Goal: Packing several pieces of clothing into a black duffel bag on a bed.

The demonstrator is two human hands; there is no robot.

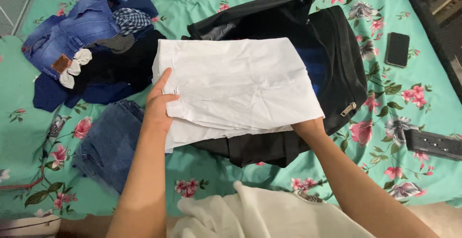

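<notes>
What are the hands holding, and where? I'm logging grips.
A folded white cloth: left hand at its left edge, right hand under its near right corner.

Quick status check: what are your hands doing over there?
Left hand grips folded white cloth; right hand under its other edge. Cloth over open black backpack. Nothing in the way.
</notes>
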